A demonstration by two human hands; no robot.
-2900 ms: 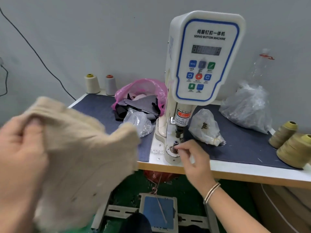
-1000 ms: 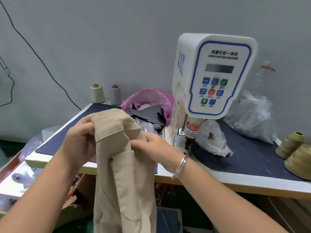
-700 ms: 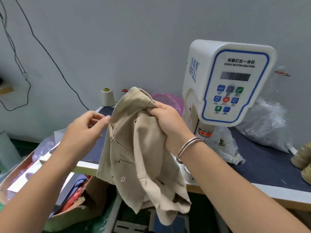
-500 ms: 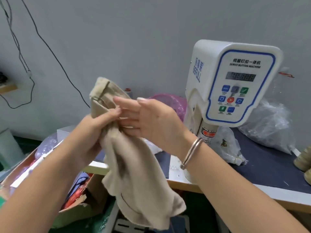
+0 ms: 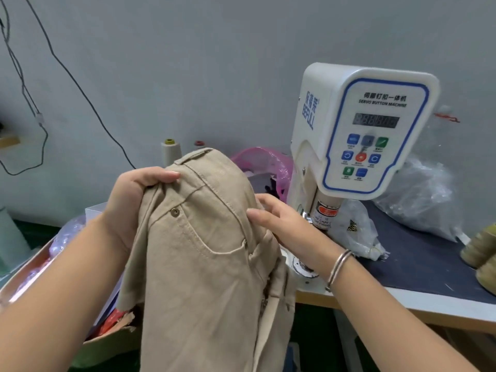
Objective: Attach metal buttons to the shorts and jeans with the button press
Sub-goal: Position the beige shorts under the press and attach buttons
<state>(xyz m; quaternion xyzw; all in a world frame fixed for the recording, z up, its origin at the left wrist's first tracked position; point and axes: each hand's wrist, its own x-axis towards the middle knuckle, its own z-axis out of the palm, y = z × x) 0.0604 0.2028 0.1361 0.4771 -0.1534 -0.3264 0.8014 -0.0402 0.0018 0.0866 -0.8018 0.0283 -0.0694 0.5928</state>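
While the left hand (image 5: 126, 208) grips the waistband of the beige shorts (image 5: 206, 264) held up before the counter (image 5: 418, 264), the right hand (image 5: 281, 224) presses straight fingers against their side, just left of the button press (image 5: 359, 135).

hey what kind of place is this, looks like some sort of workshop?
Probably a small garment workshop. A machine labelled servo button machine stands on the worktable, thread cones sit at its edge, and the left hand and right hand hold up beige shorts.
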